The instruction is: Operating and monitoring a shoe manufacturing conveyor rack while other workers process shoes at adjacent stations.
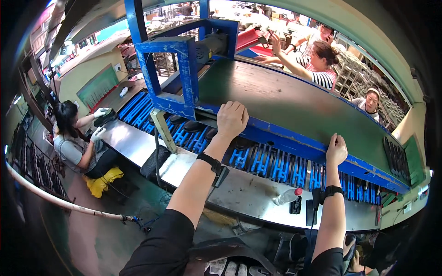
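Observation:
A wide green conveyor belt [285, 96] in a blue metal frame lies across in front of me. My left hand [232, 118] is closed, its fingers curled over the belt's near edge beside the blue upright frame [189, 69]. Farther right, my right hand [337, 150] is also closed on that edge, fingers bunched together. Whatever my palms cover is hidden. Under the belt runs a lower conveyor of blue slatted racks [269, 165], with several dark shoes [191, 125] by its left part. Several black soles [396, 158] stand at the belt's right end.
On the metal ledge lie a clear bottle [286, 197] with a red cap and a small black object [296, 205]. At left, a gloved co-worker [76, 138] handles a dark shoe [105, 118]. Other people [317, 64] stand beyond the belt. A pale pipe [64, 201] crosses the lower left.

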`<act>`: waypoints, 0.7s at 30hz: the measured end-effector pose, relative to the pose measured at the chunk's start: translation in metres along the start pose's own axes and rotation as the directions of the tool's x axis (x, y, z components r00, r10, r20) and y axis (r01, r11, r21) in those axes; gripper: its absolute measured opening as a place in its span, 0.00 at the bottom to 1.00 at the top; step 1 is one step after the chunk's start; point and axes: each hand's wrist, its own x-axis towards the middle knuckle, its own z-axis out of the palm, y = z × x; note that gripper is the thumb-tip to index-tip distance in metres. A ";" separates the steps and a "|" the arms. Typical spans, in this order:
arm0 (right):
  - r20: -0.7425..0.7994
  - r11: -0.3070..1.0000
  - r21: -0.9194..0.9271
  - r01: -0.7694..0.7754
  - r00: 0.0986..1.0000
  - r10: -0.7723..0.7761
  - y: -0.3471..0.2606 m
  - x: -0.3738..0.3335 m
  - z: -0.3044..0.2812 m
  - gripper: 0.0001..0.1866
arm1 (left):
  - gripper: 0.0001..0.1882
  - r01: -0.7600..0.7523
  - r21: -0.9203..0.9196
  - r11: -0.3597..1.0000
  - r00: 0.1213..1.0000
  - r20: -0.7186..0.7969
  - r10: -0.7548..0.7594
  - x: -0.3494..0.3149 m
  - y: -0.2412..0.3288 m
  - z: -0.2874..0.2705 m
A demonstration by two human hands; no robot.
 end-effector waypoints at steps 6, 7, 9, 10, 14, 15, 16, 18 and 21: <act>-0.005 1.000 -0.015 0.005 1.000 -0.005 0.002 -0.002 0.001 0.19 | 0.06 -0.005 0.002 1.000 1.000 -0.001 0.005 0.000 0.001 -0.001; -0.004 1.000 -0.016 0.000 1.000 -0.001 0.000 -0.002 0.001 0.19 | 0.06 -0.004 0.010 1.000 1.000 0.000 0.004 0.000 0.001 -0.002; 0.007 1.000 0.003 -0.016 1.000 0.016 -0.002 -0.002 -0.002 0.18 | 0.06 -0.006 0.004 1.000 1.000 0.005 0.006 0.000 0.001 -0.001; 0.006 1.000 -0.005 -0.022 1.000 0.022 -0.002 -0.002 0.000 0.18 | 0.07 -0.004 0.014 1.000 1.000 0.003 0.004 0.000 -0.001 -0.001; -0.044 1.000 0.005 0.023 0.999 -0.023 -0.003 0.000 -0.001 0.18 | 0.07 -0.011 0.030 0.999 1.000 -0.004 0.011 0.000 0.000 0.001; -0.046 1.000 0.010 0.010 0.999 -0.010 -0.003 0.000 -0.001 0.18 | 0.08 -0.018 0.040 0.999 1.000 -0.002 0.018 0.000 0.000 0.001; -0.048 1.000 0.016 -0.002 0.999 0.003 -0.004 0.000 -0.002 0.18 | 0.08 -0.022 0.027 0.999 1.000 0.000 0.022 0.000 0.001 0.001; -0.063 1.000 0.022 0.000 0.998 0.001 -0.005 0.000 -0.001 0.18 | 0.08 -0.021 0.042 0.999 1.000 -0.003 0.021 0.000 0.000 0.002; -0.065 0.999 0.032 -0.008 0.998 0.010 -0.007 -0.001 -0.002 0.18 | 0.07 -0.023 0.038 0.999 1.000 -0.002 0.023 -0.001 0.001 0.002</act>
